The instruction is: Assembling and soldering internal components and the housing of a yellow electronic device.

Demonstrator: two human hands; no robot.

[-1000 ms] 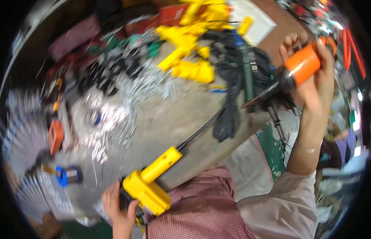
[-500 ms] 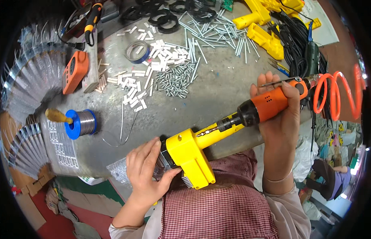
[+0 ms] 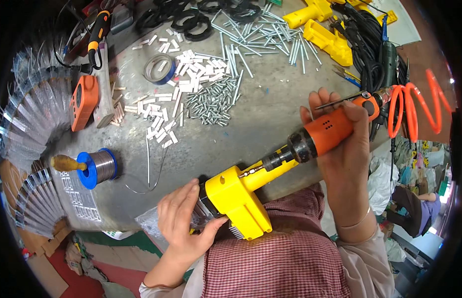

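My left hand [image 3: 184, 216] is wrapped around the black and metal end of a yellow plastic tool housing [image 3: 243, 213], holding it at the bench's front edge above my lap. My right hand [image 3: 347, 154] grips an orange and black air screwdriver [image 3: 330, 131], which slants down to the left. Its metal bit [image 3: 252, 172] points at the housing beside the yellow handle and appears to meet it; whether a screw sits at the tip is hidden. Farther along the bench lies a heap of short screws [image 3: 211, 102].
White sleeve pieces [image 3: 201, 72], blue tape [image 3: 159, 68], and long metal rods [image 3: 248, 42] lie across the bench. A solder spool [image 3: 103, 167] stands left. An orange coiled hose [image 3: 412, 116] trails right from the screwdriver, near black cables [image 3: 362, 49] and yellow shells [image 3: 330, 43].
The view has shifted slightly, so the bench things sit farther left. Both hands keep their holds, and the bit stays at the same part of the yellow housing.
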